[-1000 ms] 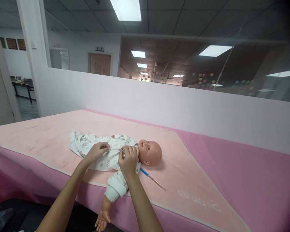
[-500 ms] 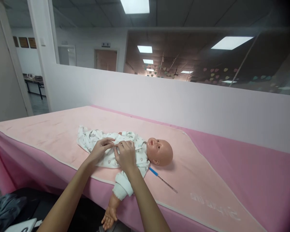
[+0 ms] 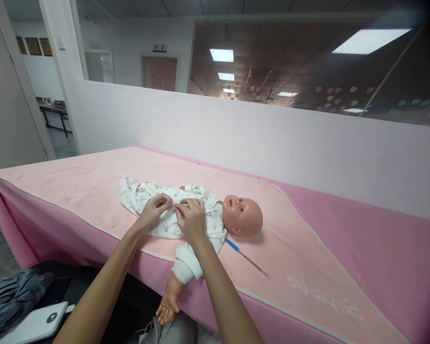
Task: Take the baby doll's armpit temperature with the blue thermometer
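A baby doll point(image 3: 242, 216) lies on its back on the pink padded cloth, head to the right. It wears a white printed baby outfit point(image 3: 168, 227). My left hand point(image 3: 155, 210) rests over the doll's middle, thumb and fingers pinched at the front of the outfit. Beside it, my right hand point(image 3: 191, 217) also pinches the fabric at the chest, its fingertips close to the left ones. Any small fastener between the fingertips is too small to make out. The doll's near arm point(image 3: 170, 298) hangs over the table edge, its sleeve cuff bunched up.
A thin rod with a blue end point(image 3: 246, 257), like a thermometer, lies by the doll's head. The pink cloth point(image 3: 301, 267) covers the table up to a white wall point(image 3: 236, 134). Below left are a white device point(image 3: 36, 325) and dark grey fabric point(image 3: 14, 298).
My fingertips have drawn closer together over the front of the outfit. The view has tilted down a little, so the scene sits higher; the doll and rod stay in place.
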The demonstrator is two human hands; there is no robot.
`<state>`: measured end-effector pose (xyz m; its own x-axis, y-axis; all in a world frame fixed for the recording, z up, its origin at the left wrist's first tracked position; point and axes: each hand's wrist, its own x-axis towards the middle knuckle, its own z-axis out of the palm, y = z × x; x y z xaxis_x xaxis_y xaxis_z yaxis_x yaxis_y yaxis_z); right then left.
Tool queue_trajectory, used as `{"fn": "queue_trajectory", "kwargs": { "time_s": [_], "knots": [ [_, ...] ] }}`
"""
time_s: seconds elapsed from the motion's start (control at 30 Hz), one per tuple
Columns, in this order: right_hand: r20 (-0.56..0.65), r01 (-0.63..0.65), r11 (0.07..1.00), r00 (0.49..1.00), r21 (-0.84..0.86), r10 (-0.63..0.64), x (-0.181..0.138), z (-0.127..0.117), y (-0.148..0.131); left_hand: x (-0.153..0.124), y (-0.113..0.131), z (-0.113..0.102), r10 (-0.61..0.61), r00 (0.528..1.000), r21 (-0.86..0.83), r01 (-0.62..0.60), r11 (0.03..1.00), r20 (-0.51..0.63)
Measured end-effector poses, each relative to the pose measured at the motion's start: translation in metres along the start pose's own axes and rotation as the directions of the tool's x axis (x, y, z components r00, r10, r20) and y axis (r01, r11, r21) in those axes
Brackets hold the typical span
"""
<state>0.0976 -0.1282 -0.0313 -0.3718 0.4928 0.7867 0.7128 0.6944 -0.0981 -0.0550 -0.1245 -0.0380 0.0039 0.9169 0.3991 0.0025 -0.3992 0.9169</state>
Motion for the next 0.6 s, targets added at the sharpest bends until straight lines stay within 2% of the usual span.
{"fn": "queue_trajectory", "kwargs": {
  "time_s": [0.17, 0.43, 0.6],
  "knots": [
    [0.024, -0.017, 1.000, 1.000, 0.003, 0.017, -0.0007, 0.0008, 0.0013, 0.0025, -0.0047, 0.0016, -0.015, 1.000, 0.053, 0.014, 0.998, 0.021],
    [0.028, -0.018, 1.000, 0.999, 0.000, 0.018, 0.0002, -0.0006, 0.0017, 0.0020, -0.0041, 0.0050, -0.052, 0.998, -0.055, 0.053, 0.997, 0.021],
    [0.015, -0.049, 0.999, 0.999, -0.011, 0.049, -0.0001, 0.0027, 0.0022, -0.0015, 0.0004, 0.0026, -0.053, 0.996, -0.069, 0.058, 0.996, 0.071]
  ]
}}
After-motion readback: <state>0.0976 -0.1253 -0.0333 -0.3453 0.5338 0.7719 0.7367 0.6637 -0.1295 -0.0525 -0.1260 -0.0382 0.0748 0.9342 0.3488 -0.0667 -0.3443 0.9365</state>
